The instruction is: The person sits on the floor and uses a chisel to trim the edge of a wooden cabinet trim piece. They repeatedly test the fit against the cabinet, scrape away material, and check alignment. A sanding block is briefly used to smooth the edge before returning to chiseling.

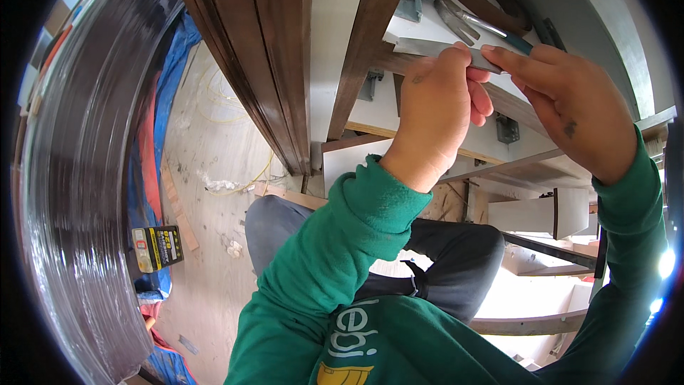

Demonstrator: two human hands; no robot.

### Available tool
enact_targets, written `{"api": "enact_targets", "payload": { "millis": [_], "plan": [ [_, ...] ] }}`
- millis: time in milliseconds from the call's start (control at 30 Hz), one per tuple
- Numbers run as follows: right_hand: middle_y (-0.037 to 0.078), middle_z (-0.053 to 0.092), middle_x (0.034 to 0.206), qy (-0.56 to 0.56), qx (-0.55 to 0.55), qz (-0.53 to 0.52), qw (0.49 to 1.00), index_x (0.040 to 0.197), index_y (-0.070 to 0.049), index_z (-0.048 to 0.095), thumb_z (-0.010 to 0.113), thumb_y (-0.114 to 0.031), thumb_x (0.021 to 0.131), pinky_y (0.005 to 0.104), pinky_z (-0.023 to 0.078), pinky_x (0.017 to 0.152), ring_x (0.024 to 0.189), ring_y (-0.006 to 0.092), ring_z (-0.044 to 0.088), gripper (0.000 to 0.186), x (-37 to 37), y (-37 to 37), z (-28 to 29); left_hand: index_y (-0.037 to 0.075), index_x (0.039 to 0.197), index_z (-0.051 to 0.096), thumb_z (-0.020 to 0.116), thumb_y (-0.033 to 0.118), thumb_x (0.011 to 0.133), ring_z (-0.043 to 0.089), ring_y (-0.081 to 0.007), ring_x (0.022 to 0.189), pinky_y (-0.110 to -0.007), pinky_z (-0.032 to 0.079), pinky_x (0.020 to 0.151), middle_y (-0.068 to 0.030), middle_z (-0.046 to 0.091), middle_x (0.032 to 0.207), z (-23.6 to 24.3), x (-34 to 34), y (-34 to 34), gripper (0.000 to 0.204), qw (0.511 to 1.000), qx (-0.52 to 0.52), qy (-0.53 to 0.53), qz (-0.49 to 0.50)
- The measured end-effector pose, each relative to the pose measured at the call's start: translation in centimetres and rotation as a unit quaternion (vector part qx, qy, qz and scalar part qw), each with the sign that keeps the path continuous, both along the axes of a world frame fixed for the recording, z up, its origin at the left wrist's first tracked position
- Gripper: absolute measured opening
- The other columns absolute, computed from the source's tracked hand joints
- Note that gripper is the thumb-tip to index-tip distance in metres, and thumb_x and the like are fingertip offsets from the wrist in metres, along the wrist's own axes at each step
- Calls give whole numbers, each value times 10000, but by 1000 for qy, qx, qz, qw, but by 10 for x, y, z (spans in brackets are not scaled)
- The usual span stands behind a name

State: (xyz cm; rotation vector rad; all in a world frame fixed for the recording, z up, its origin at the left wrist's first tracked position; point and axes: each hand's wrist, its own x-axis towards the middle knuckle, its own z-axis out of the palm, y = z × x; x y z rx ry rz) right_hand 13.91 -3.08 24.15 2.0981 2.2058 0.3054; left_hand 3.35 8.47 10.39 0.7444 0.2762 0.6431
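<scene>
My left hand [433, 110] and my right hand [570, 107] are at a brown-edged white shelf [499, 103] in the upper right. Both grip a flat grey metal strip [417, 45] lying along the shelf's front edge. My left thumb is on top with fingers curled below; my right fingertips press its right end, and the remaining right fingers are partly hidden. Just beyond lie a claw hammer [456, 18] with a teal handle and a coil of brown banding [515, 7]. A grey hinge [413, 1] is fixed nearby.
A tall brown panel [256, 57] stands left of the shelves. At far left are a plastic-wrapped stack [78, 192], blue sheeting [178, 50] and a black-yellow box [157, 248]. Below are my bent legs [463, 264], the floor [199, 321] and white cabinet pieces [521, 215].
</scene>
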Motion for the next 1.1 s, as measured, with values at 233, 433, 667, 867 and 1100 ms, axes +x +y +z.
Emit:
{"api": "enact_targets", "payload": {
  "millis": [233,433,667,867,1100],
  "plan": [
    [181,537,818,-18,4,8,1000,1400,-129,656,615,32,938,468,416,646,722,374,531,491,1,3,-2,-34,862,671,512,347,1035,559,-189,549,-316,464,565,-106,626,628,0,1,1,447,1000,3,6,2],
    [180,543,817,-2,16,14,1000,1391,-130,662,622,24,939,473,417,649,725,375,535,480,2,5,-5,-27,868,673,515,360,1037,571,-187,547,-315,464,561,-92,621,624,-1,0,6,451,1000,15,19,6],
    [171,550,815,-31,28,34,999,1407,-143,660,629,21,928,468,414,633,700,365,544,507,3,8,-5,-24,874,674,526,354,1035,570,-189,543,-316,453,551,-89,613,614,1,-1,6,437,999,0,25,29],
    [136,616,856,-49,13,10,999,1358,-162,686,660,-49,923,464,487,691,780,348,616,450,4,6,-3,-32,888,673,531,341,1037,564,-187,550,-319,439,549,-84,608,616,0,-1,9,426,1000,14,11,14],
    [169,574,831,36,46,25,998,1396,-134,668,619,26,945,455,460,680,735,351,571,481,12,-6,-16,-19,914,676,517,396,1088,577,-168,583,-299,458,586,-82,642,675,-11,-7,6,477,995,99,20,-16]
  ]
}}
